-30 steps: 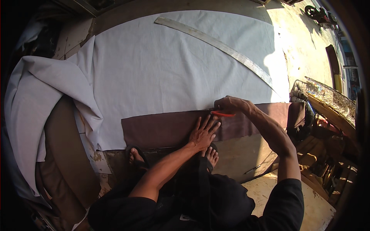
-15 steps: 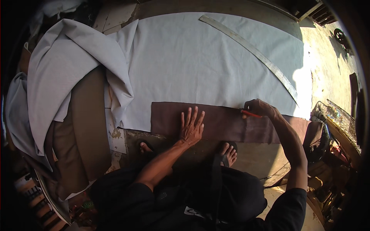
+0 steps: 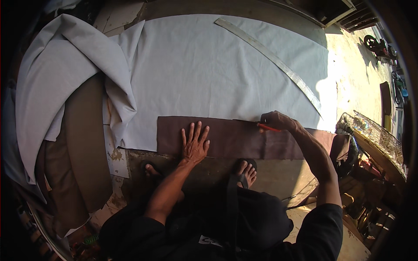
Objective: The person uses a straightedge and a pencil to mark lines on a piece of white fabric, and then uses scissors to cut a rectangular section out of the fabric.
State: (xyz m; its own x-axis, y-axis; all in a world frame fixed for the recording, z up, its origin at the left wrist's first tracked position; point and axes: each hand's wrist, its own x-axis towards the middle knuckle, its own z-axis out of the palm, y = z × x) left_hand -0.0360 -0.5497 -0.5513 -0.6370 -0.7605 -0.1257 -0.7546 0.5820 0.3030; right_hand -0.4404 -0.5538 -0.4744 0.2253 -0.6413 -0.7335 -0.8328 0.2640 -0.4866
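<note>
A strip of brown leather-like cloth (image 3: 226,137) lies along the near edge of a large pale grey sheet (image 3: 183,74). My left hand (image 3: 194,143) rests flat on the strip's left half, fingers spread. At the strip's far edge, farther right, my right hand (image 3: 276,120) is closed round scissors with orange-red handles (image 3: 268,128). Their dark blade points left along the border between brown and grey; how far the blades are apart is too small to tell. A long metal ruler (image 3: 272,58) lies slantwise on the grey sheet, beyond my right hand.
Folded grey and brown material (image 3: 87,130) is heaped at the left. A wire basket (image 3: 376,128) and clutter stand at the right, close to my right arm. My foot (image 3: 247,172) is just below the strip. A motorcycle (image 3: 381,48) stands on sunlit ground at far right.
The whole view has shifted, so everything appears farther left. My left hand has slid slightly left on the brown strip. My right hand keeps the scissors at about the same place on the edge.
</note>
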